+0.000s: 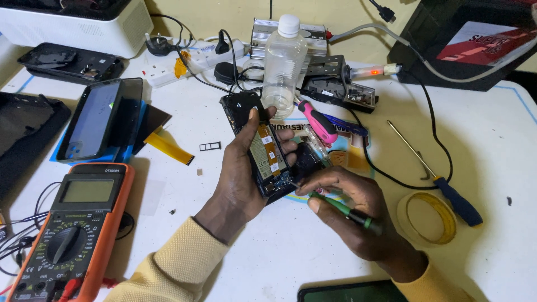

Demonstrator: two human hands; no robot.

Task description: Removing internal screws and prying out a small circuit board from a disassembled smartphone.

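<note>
1. Left hand is clamped round an opened black smartphone with its back cover off, thumb on one long edge, fingers on the other, held just above the white desk.
2. Right hand is closed on a green-handled precision screwdriver; its tip touches the phone's lower edge.
3. Hands are close together, nearly touching at the phone's bottom corner.
4. Just beyond the hands: pink-handled screwdriver and clear plastic bottle with white cap. Tight there.
5. Right of the right hand: yellow tape roll, near; blue-handled screwdriver past it. Open desk beyond.
6. Left of the left hand: orange multimeter at the near desk edge, with a bare strip between.
</note>
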